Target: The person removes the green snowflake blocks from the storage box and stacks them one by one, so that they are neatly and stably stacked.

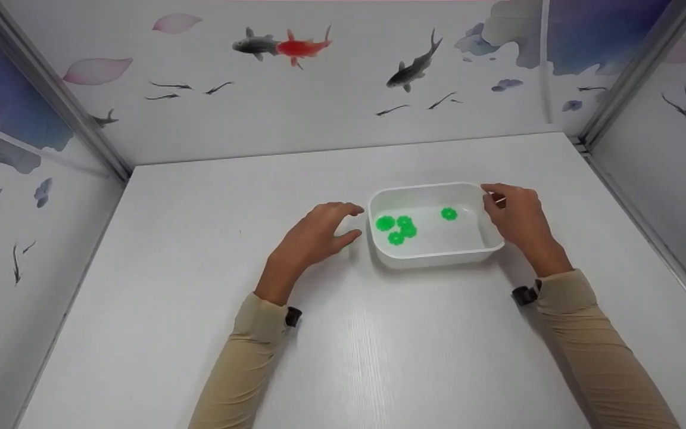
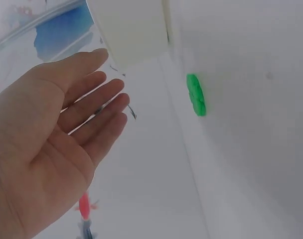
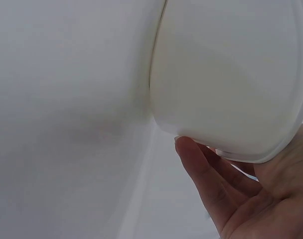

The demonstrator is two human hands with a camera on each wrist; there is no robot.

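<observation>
A white rectangular plastic tub (image 1: pixel 438 257) stands on the table with several green flower-shaped pieces (image 1: pixel 396 238) inside. Most of them cluster at its left end, and a single green piece (image 1: pixel 449 214) lies apart toward the back. My right hand (image 1: pixel 521 217) grips the tub's right end. In the right wrist view its fingers (image 3: pixel 201 174) are at the outer wall, with the thumb hidden. My left hand (image 1: pixel 316 232) is held just left of the tub, fingers and thumb spread apart, holding nothing. The left wrist view shows a green piece (image 2: pixel 196 95) on the table outside the tub, not visible from the head.
The white table (image 1: pixel 200 268) meets a back panel (image 1: pixel 331 113) printed with fish and petals. Similar panels stand on the left (image 1: pixel 3 208) and right (image 1: pixel 664 179), with metal posts at the corners. A dark wrist device (image 1: pixel 293 316) sits at the left cuff.
</observation>
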